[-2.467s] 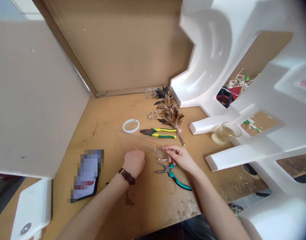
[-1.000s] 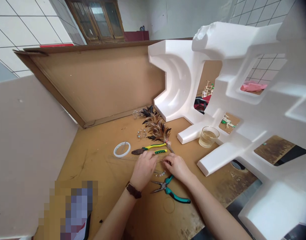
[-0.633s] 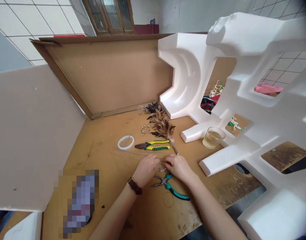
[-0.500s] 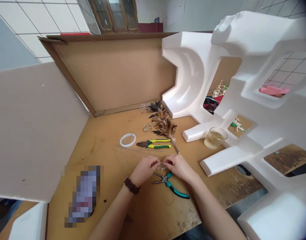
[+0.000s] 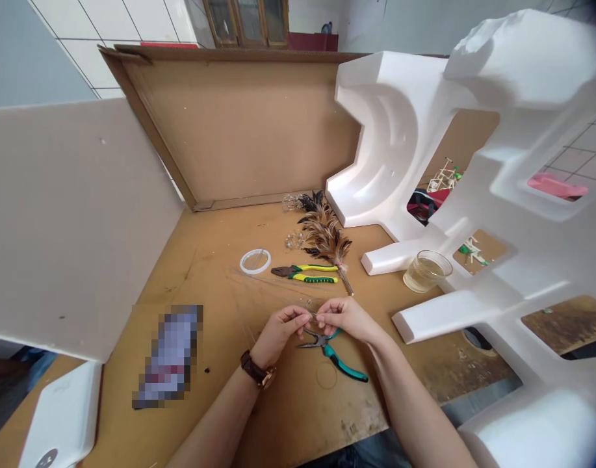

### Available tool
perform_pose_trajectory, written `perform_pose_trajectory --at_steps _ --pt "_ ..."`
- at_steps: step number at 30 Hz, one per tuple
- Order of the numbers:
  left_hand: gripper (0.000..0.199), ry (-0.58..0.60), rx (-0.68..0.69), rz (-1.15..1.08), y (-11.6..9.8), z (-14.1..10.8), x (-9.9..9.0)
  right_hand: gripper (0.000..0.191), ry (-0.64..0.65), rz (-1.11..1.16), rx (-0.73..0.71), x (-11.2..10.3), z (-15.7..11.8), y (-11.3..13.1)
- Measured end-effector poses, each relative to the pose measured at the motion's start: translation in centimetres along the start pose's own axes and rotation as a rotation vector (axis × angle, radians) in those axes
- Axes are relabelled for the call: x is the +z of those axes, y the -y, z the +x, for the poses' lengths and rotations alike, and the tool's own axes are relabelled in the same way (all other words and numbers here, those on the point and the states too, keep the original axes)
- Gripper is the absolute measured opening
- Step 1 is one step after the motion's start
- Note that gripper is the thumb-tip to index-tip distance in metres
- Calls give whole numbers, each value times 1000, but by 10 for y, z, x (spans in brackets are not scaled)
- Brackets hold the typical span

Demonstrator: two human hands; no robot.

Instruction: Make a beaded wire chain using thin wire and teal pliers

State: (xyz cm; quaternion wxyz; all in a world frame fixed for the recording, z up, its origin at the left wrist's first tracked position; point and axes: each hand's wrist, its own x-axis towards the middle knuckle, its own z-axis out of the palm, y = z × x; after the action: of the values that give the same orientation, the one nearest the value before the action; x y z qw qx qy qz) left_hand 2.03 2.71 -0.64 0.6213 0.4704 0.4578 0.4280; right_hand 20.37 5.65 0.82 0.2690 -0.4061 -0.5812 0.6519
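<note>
My left hand, with a dark watch on its wrist, pinches a thin wire. Fingertip to fingertip with it, my right hand pinches the same wire. Small clear beads show just beyond the fingers; how they join the wire is too small to tell. Teal-handled long-nose pliers lie on the table beneath and in front of the hands, partly covered. Farther back rest yellow-and-green pliers, a white ring-shaped spool with loose strands, and a brown feather duster.
White foam packing stands along the right, with a glass of pale liquid among its arms. Cardboard walls the back. A blurred-out object and a white box-shaped device lie left. Beaded wire pieces sit by the feathers.
The camera view has shifted slightly. Both hands stay together on the wire, the fingers turned a little, and the beads now appear beyond the fingertips instead of below them.
</note>
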Motion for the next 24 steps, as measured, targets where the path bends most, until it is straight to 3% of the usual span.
perform_pose_trajectory --at_steps 11,24 --pt "24 50 1 56 -7 -2 -2 34 -97 19 -42 8 0 5" --pt "26 -49 -50 -69 -7 -2 1 29 -185 -114 -30 3 3 -2"
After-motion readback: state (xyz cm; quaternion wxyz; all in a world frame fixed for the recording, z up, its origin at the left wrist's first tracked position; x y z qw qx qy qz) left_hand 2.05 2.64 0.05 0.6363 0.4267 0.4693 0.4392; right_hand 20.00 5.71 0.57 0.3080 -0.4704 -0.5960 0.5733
